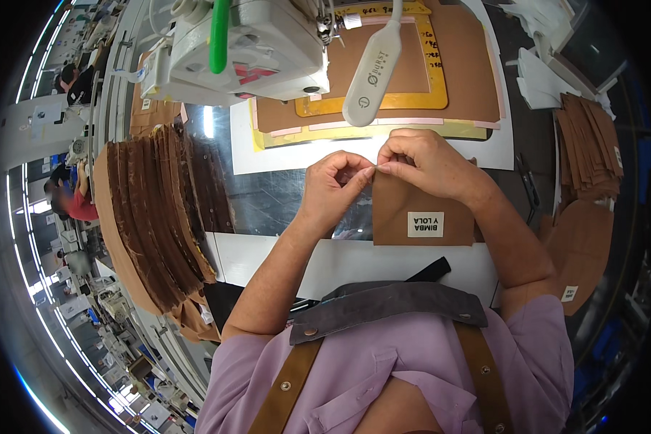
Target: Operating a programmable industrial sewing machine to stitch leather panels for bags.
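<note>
A flat brown panel (397, 217) with a white label (425, 224) lies at the table's near edge, slightly right of the middle. At its far left corner my two hands meet, fingertip to fingertip. My right hand (430, 166) reaches over the panel's far edge, thumb and forefinger pinched at that corner. My left hand (334, 184) is just left of the panel, its thumb and forefinger pressed together too. Anything small between the left fingertips is too fine to make out.
A white sewing machine (253, 50) and a pale wand-shaped lamp (372, 76) hang over the far side. Beyond my hands lies a yellow template frame (434, 69) on brown sheets. Stacks of brown panels stand left (144, 217) and right (585, 141); dark scissors (529, 184) lie right.
</note>
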### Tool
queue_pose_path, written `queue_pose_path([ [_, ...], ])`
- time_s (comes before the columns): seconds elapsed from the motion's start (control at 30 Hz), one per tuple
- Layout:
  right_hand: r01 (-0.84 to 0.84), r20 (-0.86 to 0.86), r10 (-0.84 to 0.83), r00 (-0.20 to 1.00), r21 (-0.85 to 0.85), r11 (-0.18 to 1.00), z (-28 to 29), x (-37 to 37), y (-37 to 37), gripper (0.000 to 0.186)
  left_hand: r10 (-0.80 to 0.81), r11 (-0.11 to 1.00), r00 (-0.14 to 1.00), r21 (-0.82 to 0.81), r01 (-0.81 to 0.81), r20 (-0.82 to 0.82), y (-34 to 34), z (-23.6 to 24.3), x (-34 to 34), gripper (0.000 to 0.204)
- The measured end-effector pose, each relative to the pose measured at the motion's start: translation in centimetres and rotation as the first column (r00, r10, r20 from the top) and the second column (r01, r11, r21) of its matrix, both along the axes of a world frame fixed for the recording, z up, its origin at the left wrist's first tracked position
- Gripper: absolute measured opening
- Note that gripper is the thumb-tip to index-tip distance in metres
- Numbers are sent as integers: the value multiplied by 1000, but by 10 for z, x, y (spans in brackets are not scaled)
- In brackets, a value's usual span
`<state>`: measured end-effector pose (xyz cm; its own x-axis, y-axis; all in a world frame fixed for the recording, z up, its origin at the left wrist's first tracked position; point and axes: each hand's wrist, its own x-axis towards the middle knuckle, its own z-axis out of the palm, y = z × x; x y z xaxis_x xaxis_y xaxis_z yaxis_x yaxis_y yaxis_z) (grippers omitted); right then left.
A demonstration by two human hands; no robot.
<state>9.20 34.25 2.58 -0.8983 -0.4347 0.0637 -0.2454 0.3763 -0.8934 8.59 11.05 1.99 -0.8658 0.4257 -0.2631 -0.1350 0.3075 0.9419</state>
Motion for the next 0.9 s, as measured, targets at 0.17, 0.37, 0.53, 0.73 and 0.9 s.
queue_pose_path([
  [0.17, 17, -14, -17, 1000, 7, 1000, -5, 1, -4, 13, 61, 998, 998, 24, -62, 27, 0, -12, 4, 7],
  [0.37, 37, 16, -38, 999, 45, 998, 6, 1, -6, 17, 77, 997, 997, 20, -77, 6, -1, -10, 4, 7],
  [0.53, 41, -19, -41, 999, 13, 999, -1, -15, 3, 15, 37, 998, 981, -36, -44, -188, 0, -4, -12, 12],
  [0.73, 15, 45, -18, 999, 55, 998, 19, -77, 31, 16, 266, 963, 920, 35, -267, -289, -66, -24, -79, 13],
  [0.9, 27, 68, -28, 997, 15, 1000, 8, -162, 33, 14, -38, 897, 706, -335, -287, -707, -118, -46, -184, 23],
])
